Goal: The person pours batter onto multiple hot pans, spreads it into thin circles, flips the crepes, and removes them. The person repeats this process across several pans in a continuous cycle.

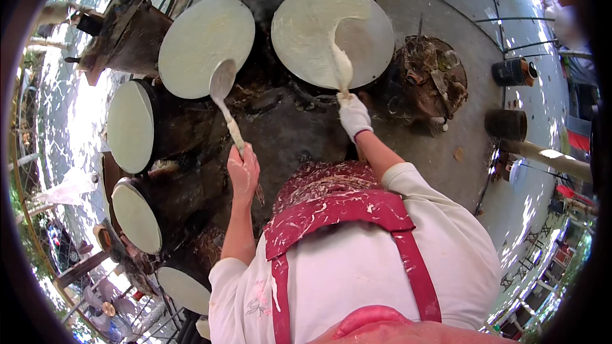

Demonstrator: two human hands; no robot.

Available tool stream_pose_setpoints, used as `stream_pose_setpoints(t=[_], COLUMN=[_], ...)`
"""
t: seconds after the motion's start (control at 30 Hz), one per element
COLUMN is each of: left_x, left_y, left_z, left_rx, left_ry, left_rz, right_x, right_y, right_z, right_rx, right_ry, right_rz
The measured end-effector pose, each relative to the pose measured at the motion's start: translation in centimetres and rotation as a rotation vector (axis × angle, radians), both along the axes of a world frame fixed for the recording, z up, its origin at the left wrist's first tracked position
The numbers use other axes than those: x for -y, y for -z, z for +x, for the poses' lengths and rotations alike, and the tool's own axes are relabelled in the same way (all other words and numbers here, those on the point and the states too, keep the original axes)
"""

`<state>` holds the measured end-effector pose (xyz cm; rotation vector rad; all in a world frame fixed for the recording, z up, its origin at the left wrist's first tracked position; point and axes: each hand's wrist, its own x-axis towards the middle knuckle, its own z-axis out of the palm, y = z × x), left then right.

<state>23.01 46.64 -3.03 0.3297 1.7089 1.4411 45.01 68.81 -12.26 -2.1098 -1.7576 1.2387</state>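
Note:
Bare and smeared with batter, my left hand (243, 172) grips the handle of a metal ladle (223, 79). The ladle's bowl is raised near the lower right edge of a round griddle (205, 50) coated with pale batter. My right hand (354, 115), in a white knit glove, holds a batter-covered spreading tool (342, 72) at the near side of another round griddle (306, 33). Batter covers the left and far parts of that griddle, with a thick ridge by the tool. A greyish patch to its right shows little batter.
More round griddles with pale sheets curve down the left, including an upper one (130, 126) and a lower one (137, 217). A metal box (126, 31) stands at upper left. Right of the working griddle is a debris-covered round stand (430, 76). Dark cans (506, 125) stand farther right.

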Motion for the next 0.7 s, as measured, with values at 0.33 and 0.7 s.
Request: stream_pose_setpoints(t=[0.33, 0.7], left_x=[2.1, -2.8], left_y=[0.2, -2.3], left_z=[4.1, 14.3], left_rx=[-0.048, -0.031], left_ry=[-0.067, -0.15], left_rz=[-0.097, -0.133], right_x=[-1.1, -6.4], right_y=[-2.5, -3.8], right_z=[6.2, 13.9], right_rx=[0.113, 0.134], right_ry=[-0.335, -0.66], right_rz=[0.025, -0.054])
